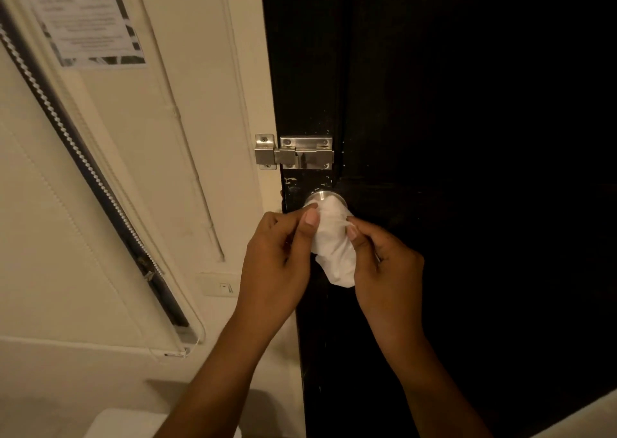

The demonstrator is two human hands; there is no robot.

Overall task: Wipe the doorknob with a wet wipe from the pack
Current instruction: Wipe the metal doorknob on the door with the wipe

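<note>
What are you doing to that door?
A person is cleaning the silver doorknob on a black door. Both hands hold a white wet wipe: the left hand pinches its upper left edge and the right hand grips its right side. The top of the wipe is draped over the knob, just below a metal latch.

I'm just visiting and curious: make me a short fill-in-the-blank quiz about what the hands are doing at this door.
1. Both hands, left and right, hold a white ____.
2. The wipe is draped over the metal ____.
3. The silver latch sits ____ the doorknob.
4. The door is ____ in colour.

Missing words: wipe; doorknob; above; black
</note>
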